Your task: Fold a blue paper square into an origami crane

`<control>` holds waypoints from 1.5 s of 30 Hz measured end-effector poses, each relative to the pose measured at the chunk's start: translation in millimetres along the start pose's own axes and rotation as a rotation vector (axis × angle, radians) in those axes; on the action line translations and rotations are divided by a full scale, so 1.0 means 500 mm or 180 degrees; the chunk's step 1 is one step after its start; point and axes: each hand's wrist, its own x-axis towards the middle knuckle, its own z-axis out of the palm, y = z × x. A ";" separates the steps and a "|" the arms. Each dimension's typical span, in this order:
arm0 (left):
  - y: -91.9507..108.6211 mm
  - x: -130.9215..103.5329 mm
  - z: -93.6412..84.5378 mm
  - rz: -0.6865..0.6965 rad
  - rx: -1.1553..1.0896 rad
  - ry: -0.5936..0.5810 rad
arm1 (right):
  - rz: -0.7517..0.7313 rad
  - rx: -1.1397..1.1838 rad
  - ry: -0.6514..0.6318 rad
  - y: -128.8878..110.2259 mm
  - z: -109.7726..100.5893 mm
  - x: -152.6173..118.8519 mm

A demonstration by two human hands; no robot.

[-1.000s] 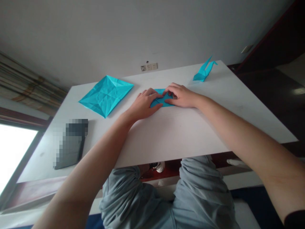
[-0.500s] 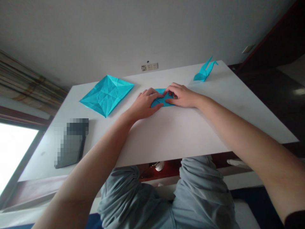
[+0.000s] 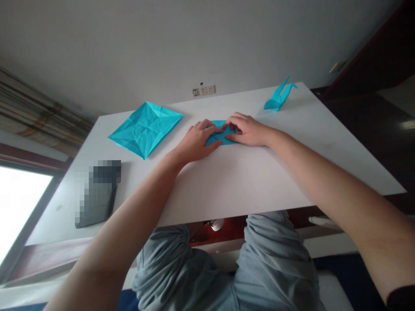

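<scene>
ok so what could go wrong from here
The left hand and right hand both press on the small blue paper; if either slips, a crease could land crooked.

The paper crane stands near the table's far right corner, so a bump might knock it off.

The left forearm passes beside the blurred dark object and could nudge it.

At centre, one left hand (image 3: 198, 140) and one right hand (image 3: 247, 129) make two. One folded paper (image 3: 219, 136) at centre, one sheet (image 3: 145, 129) at left, one crane (image 3: 278, 100) upper right: three blue papers. Three sockets (image 3: 203, 90) upper centre, one dark object (image 3: 99, 194) lower left.
</scene>
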 end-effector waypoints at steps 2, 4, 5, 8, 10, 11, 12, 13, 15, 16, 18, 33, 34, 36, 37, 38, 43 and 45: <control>0.000 0.000 0.000 -0.0012 -0.0010 0.0012 | 0.0021 0.0005 -0.0015 -0.002 -0.001 0.000; 0.000 -0.001 0.001 -0.0018 -0.0013 0.0023 | 0.0036 0.0002 -0.0018 -0.003 -0.001 0.000; 0.000 -0.001 0.001 -0.0023 -0.0012 0.0027 | 0.0042 0.0000 -0.0015 -0.004 -0.001 0.000; 0.001 -0.002 0.000 -0.0030 -0.0020 0.0016 | 0.0049 -0.0002 -0.0009 -0.004 0.000 0.001; 0.001 -0.002 0.000 -0.0022 -0.0023 -0.0005 | 0.0052 0.0000 -0.0014 -0.003 0.001 0.001; 0.001 -0.002 0.000 -0.0016 -0.0022 -0.0010 | 0.0054 -0.0002 -0.0011 -0.003 0.001 0.001; 0.000 -0.001 0.000 -0.0015 -0.0018 -0.0011 | 0.0055 -0.0006 -0.0011 -0.001 0.002 0.001; 0.000 -0.001 0.000 -0.0019 -0.0010 -0.0010 | 0.0051 -0.0009 -0.0012 0.000 0.002 0.002; -0.001 -0.001 0.000 -0.0028 0.0002 -0.0006 | 0.0029 -0.0007 -0.0009 0.003 0.002 0.002; -0.001 -0.001 0.001 -0.0028 0.0001 -0.0010 | 0.0010 0.0001 -0.0008 0.004 0.002 0.002; -0.002 -0.001 0.001 -0.0020 -0.0002 -0.0020 | -0.0030 0.0028 -0.0002 0.005 0.001 0.001; 0.002 -0.002 0.001 -0.0024 0.0020 -0.0020 | -0.0009 0.0001 -0.0009 0.003 0.000 0.000; 0.002 -0.002 0.002 -0.0023 0.0026 -0.0016 | -0.0008 0.0002 -0.0005 0.003 0.000 0.000; 0.002 -0.002 0.002 -0.0024 0.0029 -0.0013 | -0.0003 0.0000 0.0003 0.003 0.001 0.000; 0.002 -0.002 0.001 -0.0027 0.0028 -0.0016 | 0.0002 -0.0005 0.0002 0.002 0.001 0.000; 0.002 -0.002 0.001 -0.0027 0.0026 -0.0022 | 0.0007 -0.0011 0.0000 0.002 0.001 0.000; 0.002 -0.002 0.000 -0.0003 0.0016 -0.0022 | -0.0028 -0.0041 0.0005 0.002 0.001 0.001; 0.002 -0.002 0.001 -0.0010 0.0020 -0.0008 | -0.0040 -0.0063 0.0006 0.003 0.002 0.001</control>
